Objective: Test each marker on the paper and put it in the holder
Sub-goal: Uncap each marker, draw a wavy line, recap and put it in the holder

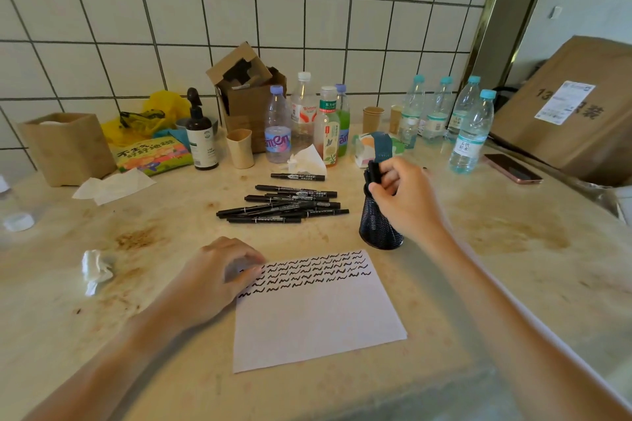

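A: The paper (316, 311) lies nearest, left hand (219, 278) resting on its corner, fingers loosely curled, holding nothing.

B: And the right hand (405, 195)?

A: Pinching a marker (373, 174) into the holder (378, 225). Next, probably release, then reach the pile (284, 205).

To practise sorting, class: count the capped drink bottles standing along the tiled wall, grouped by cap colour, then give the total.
Blue-capped bottles: 4
Purple-capped bottles: 2
White-capped bottles: 2
Total: 8
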